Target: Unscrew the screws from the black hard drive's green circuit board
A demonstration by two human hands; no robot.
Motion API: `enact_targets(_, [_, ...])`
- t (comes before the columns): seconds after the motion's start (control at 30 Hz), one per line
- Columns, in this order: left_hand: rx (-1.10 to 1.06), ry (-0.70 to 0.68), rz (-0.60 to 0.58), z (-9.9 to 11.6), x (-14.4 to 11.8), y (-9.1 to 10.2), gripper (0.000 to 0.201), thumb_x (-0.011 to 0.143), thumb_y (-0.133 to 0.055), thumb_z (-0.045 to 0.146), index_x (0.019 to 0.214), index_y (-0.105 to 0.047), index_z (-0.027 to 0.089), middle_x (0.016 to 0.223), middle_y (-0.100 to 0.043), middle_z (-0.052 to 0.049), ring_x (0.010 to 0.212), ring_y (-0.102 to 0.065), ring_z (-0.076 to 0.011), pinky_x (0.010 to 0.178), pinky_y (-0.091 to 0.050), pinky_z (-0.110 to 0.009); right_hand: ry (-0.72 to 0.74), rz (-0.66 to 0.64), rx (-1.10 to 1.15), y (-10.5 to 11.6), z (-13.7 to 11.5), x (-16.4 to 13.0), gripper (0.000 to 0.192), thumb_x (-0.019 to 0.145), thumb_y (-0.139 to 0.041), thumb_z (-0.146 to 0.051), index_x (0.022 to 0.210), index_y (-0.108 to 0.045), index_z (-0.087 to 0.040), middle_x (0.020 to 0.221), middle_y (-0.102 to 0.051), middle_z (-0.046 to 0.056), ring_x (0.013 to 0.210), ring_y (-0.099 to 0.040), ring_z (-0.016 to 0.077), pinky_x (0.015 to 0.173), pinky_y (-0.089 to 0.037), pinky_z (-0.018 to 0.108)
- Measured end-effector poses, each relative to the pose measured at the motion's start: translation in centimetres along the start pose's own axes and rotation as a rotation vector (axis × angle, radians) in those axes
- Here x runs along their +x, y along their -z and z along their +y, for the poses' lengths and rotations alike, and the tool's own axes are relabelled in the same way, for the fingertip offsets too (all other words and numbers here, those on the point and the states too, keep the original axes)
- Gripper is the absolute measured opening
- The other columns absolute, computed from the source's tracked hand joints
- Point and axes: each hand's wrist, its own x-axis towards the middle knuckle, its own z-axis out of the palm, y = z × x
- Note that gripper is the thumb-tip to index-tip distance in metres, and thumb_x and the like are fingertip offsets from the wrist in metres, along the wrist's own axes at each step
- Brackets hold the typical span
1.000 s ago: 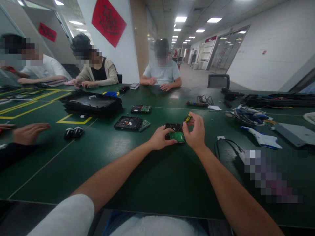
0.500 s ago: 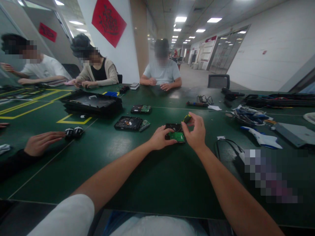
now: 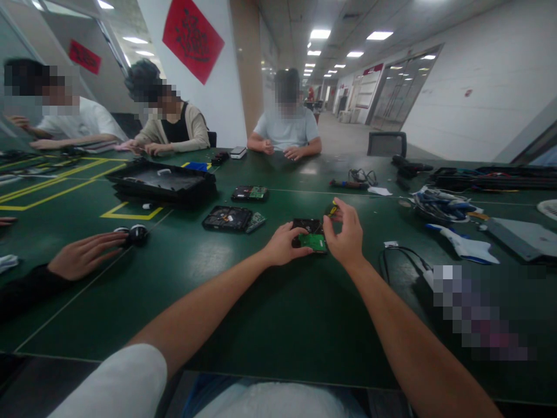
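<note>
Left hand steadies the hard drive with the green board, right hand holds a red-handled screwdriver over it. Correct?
Not quite. In the head view the screwdriver handle is yellow and black, not red. The rest holds: left hand steadies the hard drive, right hand holds the tool over it.
</note>
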Motion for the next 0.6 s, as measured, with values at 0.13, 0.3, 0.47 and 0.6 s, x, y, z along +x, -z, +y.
enact_targets(0.13, [-0.014,0.007,0.003,0.05,-0.05,0.07,0.061,0.078,-0.079,0.058,0.13,-0.066,0.028,0.138,-0.058,-0.012,0.136,-0.049,-0.0369,0.116,-0.039,-0.057,-0.024,0.002,0.014,-0.17,0.02,-0.11,0.052,0.097,-0.059,-0.028,0.147,-0.045,-0.022,0.129,-0.063,0.014,0.099,-0.07,0.0237,0.086,-0.065,0.044])
enact_targets(0.3, [-0.01,0.017,-0.01,0.18,-0.11,0.23,0.062,0.079,-0.078,0.06,0.13,-0.066,0.028,0.139,-0.058,-0.012,0.137,-0.048,-0.0381,0.116,-0.039,-0.057,-0.028,-0.012,-0.008,-0.16,0.06,-0.17,0.053,0.096,-0.061,-0.031,0.146,-0.047,-0.022,0.127,-0.064,0.014,0.098,-0.07,0.0244,0.086,-0.065,0.046])
enact_targets(0.47, [0.0,0.013,-0.017,0.13,-0.07,0.25,0.063,0.079,-0.077,0.062,0.132,-0.065,0.029,0.138,-0.058,-0.012,0.135,-0.049,-0.0375,0.115,-0.04,-0.058,-0.037,0.001,0.007,-0.27,0.17,-0.26,0.053,0.096,-0.058,-0.028,0.147,-0.044,-0.022,0.128,-0.064,0.014,0.097,-0.07,0.0238,0.087,-0.065,0.046])
enact_targets(0.6, [0.037,0.005,-0.02,0.11,0.01,0.2,0.064,0.08,-0.075,0.064,0.132,-0.065,0.028,0.138,-0.058,-0.012,0.136,-0.048,-0.0373,0.114,-0.041,-0.056,-0.035,0.0,-0.006,-0.07,-0.1,-0.07,0.053,0.095,-0.062,-0.031,0.145,-0.047,-0.022,0.124,-0.063,0.014,0.1,-0.068,0.0247,0.083,-0.066,0.046])
